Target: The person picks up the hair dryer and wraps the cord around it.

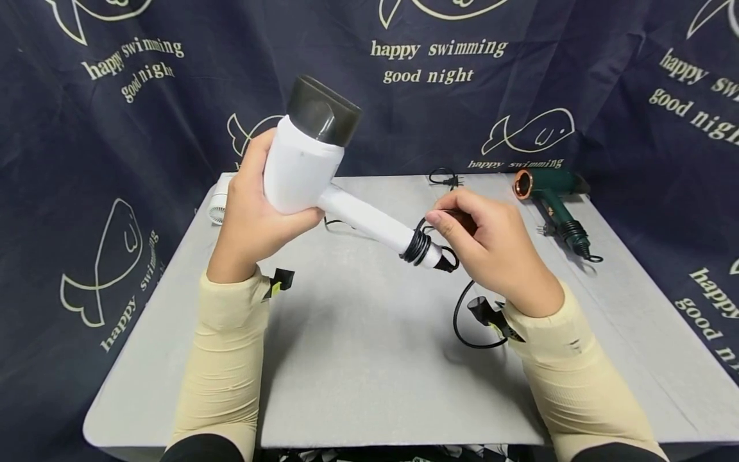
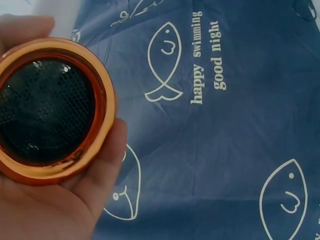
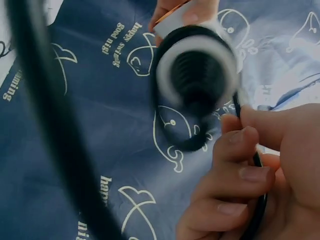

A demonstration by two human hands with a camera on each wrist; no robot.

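My left hand [image 1: 245, 215] grips the white barrel of a hair dryer [image 1: 301, 168], raised above the table and tilted. Its dark nozzle [image 1: 324, 110] points up, while the handle slopes down to the right. In the left wrist view, the dryer's copper-rimmed mesh end [image 2: 47, 112] faces the camera. Several turns of black cord [image 1: 416, 248] wrap the handle near its tip. My right hand [image 1: 499, 247] pinches the cord beside that tip. In the right wrist view, the cord [image 3: 259, 210] runs between thumb and fingers, and a loose length hangs below the hand.
A dark green hair dryer [image 1: 555, 202] lies at the back right of the grey table [image 1: 369, 385], cord wound on its handle. A white device [image 1: 218, 204] is partly hidden behind my left hand. A black plug [image 1: 451, 181] lies at the back edge, before a navy printed curtain [image 1: 346, 38].
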